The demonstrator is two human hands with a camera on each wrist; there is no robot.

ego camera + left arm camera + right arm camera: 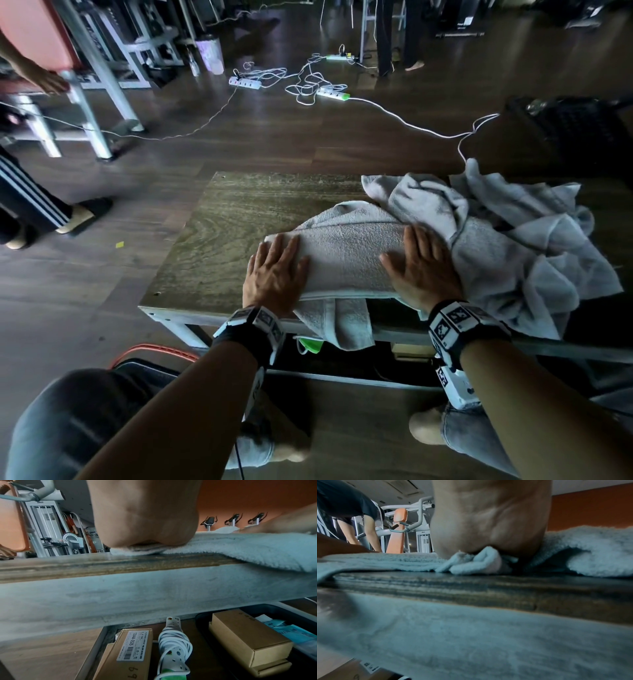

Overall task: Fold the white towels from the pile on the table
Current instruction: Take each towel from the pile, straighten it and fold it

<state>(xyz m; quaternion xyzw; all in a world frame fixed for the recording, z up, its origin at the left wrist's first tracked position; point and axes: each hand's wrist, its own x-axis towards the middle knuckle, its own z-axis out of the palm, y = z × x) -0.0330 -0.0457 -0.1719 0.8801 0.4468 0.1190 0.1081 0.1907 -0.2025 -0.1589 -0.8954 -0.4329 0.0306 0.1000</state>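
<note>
A low wooden table (pixel 219 240) carries a loose pile of white towels (pixel 513 246) on its right side, and a folded towel (pixel 346 253) lies at the near edge just left of the pile, part of it hanging over the front. The left hand (pixel 274 274) presses flat on the folded towel's left end, fingers straight. The right hand (pixel 419 267) presses flat on its right end beside the pile, holding nothing.

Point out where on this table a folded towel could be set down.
Bare wood lies on the table, bordered by its far and left edges and the left hand. Crowded: the towel under both hands, the right hand, and the pile filling the right side.
</note>
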